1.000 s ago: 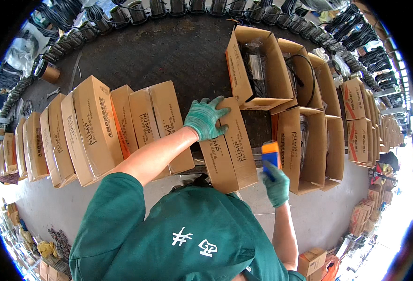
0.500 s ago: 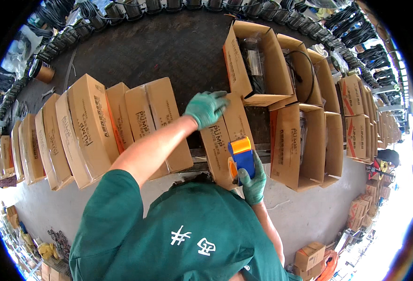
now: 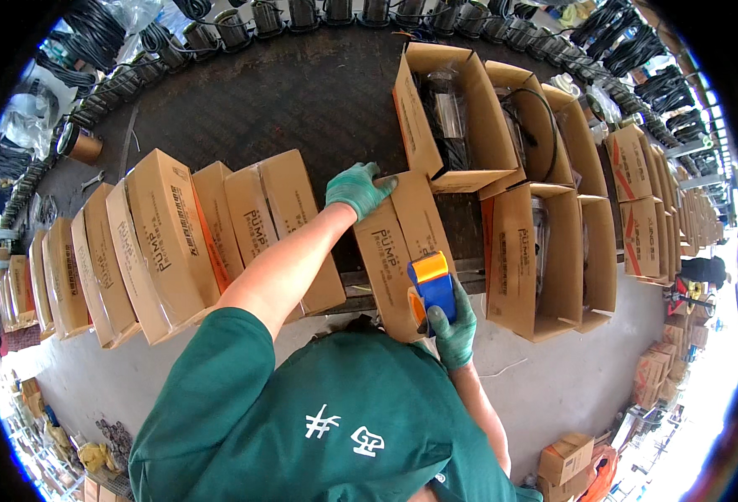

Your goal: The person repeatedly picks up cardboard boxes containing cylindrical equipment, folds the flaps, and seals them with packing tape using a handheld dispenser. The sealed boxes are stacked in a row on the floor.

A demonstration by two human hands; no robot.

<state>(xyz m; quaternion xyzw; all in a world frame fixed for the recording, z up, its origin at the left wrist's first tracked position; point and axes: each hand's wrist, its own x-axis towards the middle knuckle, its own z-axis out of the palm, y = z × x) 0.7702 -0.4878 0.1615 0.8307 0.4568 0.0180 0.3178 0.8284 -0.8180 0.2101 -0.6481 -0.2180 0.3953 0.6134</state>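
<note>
A closed brown carton (image 3: 388,243) lies in front of me, between the row of cartons on the left and the uncovered ones on the right. At its far end my left hand (image 3: 359,191), in a green glove, holds the carton, its thumb on the top and its fingers at the far edge. My right hand (image 3: 454,330), gloved too, is closed around a blue tape dispenser (image 3: 437,294) with an orange-yellow front. The dispenser is over the near right part of the carton. Part of the right fingers is hidden behind it.
Taped cartons (image 3: 164,238) stand in a row at left. At right, open cartons (image 3: 461,117) hold bagged metal parts and black cable. Metal cylinders (image 3: 302,12) line the far edge of the dark table (image 3: 243,100). A brown spool (image 3: 80,144) stands far left.
My left hand has drawn back a little to the left, its fingers now more bent at the carton's far end. The tape dispenser stays over the near part, barely moved.
</note>
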